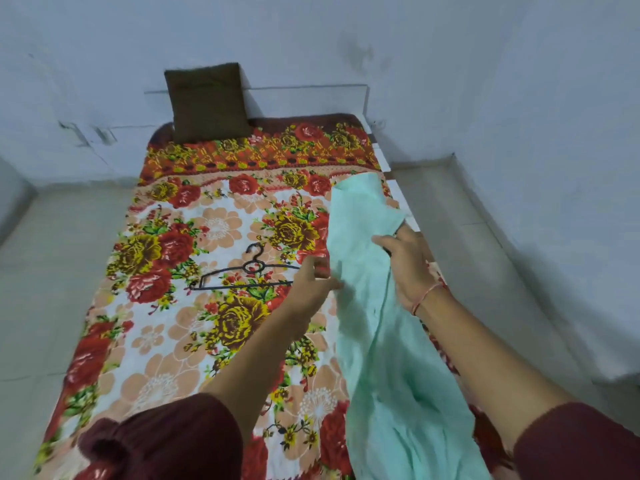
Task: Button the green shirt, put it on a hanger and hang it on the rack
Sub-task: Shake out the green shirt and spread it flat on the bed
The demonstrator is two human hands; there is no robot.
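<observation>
Pale mint-green cloth shirt (374, 323) was over the right side of the bed, running as a long crumpled band from near the far floral border down to the lower edge of view. Its upper part was raised between both hands; whether the lower part lay on the bed could not be told.

Right hand (407, 261): thumb laid across the front of the fabric, fingers tucked behind it, gripping the shirt near its upper right edge. A thin red thread bracelet (424, 299) circled that wrist.

Left hand (313, 275): fingers curled together at the shirt's left edge, pinching the cloth there; somewhat motion-blurred.

Thin black wire hanger (239, 273) lay flat on the bed (166, 341), just left of the shirt, hook pointing away. Its right end was hidden behind the left hand.

The bed carried a bedspread printed with red, yellow and peach flowers. A dark brown square cushion (206, 100) stood upright at the far end against the pale blue wall. Dark maroon sleeves (173, 441) covered both upper forearms.
</observation>
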